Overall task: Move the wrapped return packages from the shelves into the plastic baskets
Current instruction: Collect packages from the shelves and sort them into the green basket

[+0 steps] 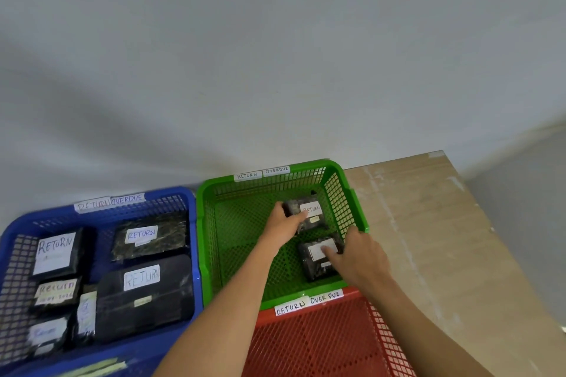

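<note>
On the pale wooden tabletop (435, 223) against a grey wall (275, 40), nearest you sits a red basket (321, 343), then a green basket (232, 223) and a blue basket (190, 254): three in all. Your left hand (283, 223) grips one black-wrapped package (309, 213) labelled RETURN; your right hand (358, 257) presses fingers on a second package (318, 260). Both lie inside the green one. The blue holds about six more.

Our view's lower edge cutting the red basket (321, 343), small blue-basket (190, 242) labels (47, 332) too blurred for us.
</note>
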`<state>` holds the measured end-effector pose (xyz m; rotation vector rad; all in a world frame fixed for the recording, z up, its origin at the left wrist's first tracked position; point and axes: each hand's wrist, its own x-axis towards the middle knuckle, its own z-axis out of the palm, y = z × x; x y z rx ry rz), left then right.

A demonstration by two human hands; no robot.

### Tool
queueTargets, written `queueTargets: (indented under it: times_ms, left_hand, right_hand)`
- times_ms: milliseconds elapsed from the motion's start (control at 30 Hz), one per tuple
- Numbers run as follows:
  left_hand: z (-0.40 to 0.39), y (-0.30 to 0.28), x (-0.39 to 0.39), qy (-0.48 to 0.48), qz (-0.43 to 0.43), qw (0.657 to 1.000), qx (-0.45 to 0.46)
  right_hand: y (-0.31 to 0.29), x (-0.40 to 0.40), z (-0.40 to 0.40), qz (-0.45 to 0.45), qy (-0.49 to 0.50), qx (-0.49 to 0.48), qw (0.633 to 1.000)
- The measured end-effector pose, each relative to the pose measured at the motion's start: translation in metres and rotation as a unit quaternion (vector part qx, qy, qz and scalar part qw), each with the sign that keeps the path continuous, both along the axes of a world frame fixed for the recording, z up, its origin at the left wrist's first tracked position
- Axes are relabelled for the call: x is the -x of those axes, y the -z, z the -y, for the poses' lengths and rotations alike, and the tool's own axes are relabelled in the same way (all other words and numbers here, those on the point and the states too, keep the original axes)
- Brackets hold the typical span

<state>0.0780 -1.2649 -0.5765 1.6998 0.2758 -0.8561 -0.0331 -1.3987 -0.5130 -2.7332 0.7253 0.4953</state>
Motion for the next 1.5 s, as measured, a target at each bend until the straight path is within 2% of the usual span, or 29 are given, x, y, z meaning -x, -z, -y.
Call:
queueTargets:
  times_ms: [67, 167, 267, 367, 867, 1133, 1233, 1333, 1500]
  left_hand:
    - [0.007, 0.001, 0.002, 0.028, -0.004, 1.0, -0.01]
    - [0.018, 0.001, 0.003, 0.056, 0.05, 0.994, -0.077]
    - [0.023, 0.0, 0.005, 0.024, 0.116, 0.981, -0.152]
    - [0.022, -0.004, 0.01, 0.014, 0.141, 0.972, -0.185]
    - [0.009, 0.003, 0.01, 0.052, 0.123, 0.978, -0.157]
    - [-0.007, -0.033, 0.012, 0.1, 0.153, 0.974, -0.133]
    - [-0.017, -0.057, 0.021, 0.146, 0.195, 0.957, -0.158]
    - [-0.03, -0.085, 0.046, 0.201, 0.244, 0.928, -0.199]
    - [-0.057, -0.142, 0.122, 0.258, 0.367, 0.852, -0.271]
  right_hand:
    - [-0.002, 0.002, 0.012, 0.013, 0.006, -0.016, 1.0]
    - [-0.004, 0.004, 0.015, 0.015, -0.011, -0.046, 0.999]
    - [-0.001, 0.007, 0.008, -0.011, -0.041, -0.061, 0.997]
    - [0.008, 0.009, -0.003, -0.03, -0.04, -0.071, 0.996]
    - [0.022, 0.012, -0.019, -0.024, 0.03, -0.043, 0.998]
    - [0.003, 0.006, 0.003, -0.031, -0.027, -0.088, 0.995]
    - [-0.02, 0.013, 0.012, -0.012, -0.076, -0.107, 0.991]
    - [-0.048, 0.032, 0.013, 0.007, -0.122, -0.084, 0.989]
    - [-0.092, 0.086, 0.005, 0.077, -0.204, 0.009, 0.976]
